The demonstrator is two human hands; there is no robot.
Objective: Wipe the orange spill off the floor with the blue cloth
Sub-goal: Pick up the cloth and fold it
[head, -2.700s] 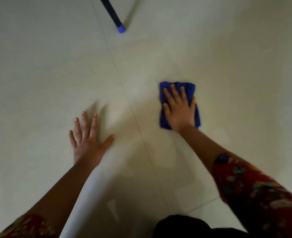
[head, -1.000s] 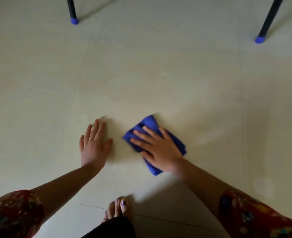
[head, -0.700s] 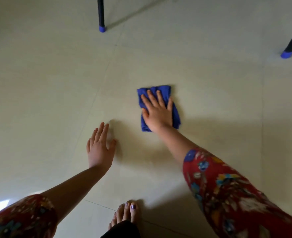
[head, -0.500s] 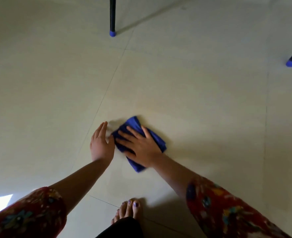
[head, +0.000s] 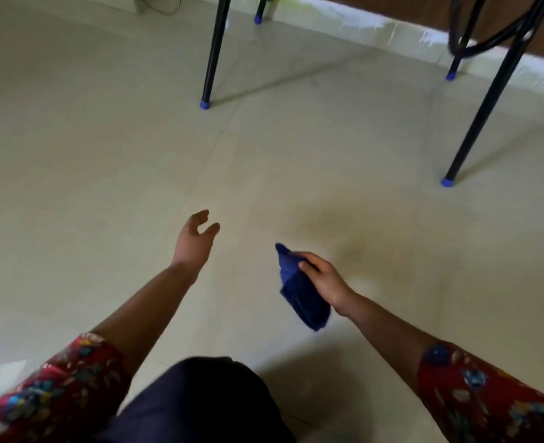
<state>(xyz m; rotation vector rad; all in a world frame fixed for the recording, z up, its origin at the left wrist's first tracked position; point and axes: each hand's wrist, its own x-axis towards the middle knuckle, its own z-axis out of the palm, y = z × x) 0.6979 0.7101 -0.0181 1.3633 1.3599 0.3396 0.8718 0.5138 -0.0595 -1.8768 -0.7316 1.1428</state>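
Both hands off the floor, cloth in the right.

Nearest: dark-clad knee (head: 200,401) at bottom centre, red floral sleeves (head: 487,394) either side. Right hand (head: 323,279) closed around the blue cloth (head: 301,292), folded, hanging down from the grip, clear of the floor (head: 88,174). Left hand (head: 195,239) loose, fingers spread, holding nothing, raised above the tiles. Just beyond the right hand, a faint brownish-orange smear (head: 334,228) on the tile. Farther back, black table legs (head: 213,52) with blue caps, then the pale skirting (head: 344,20) along the wall.
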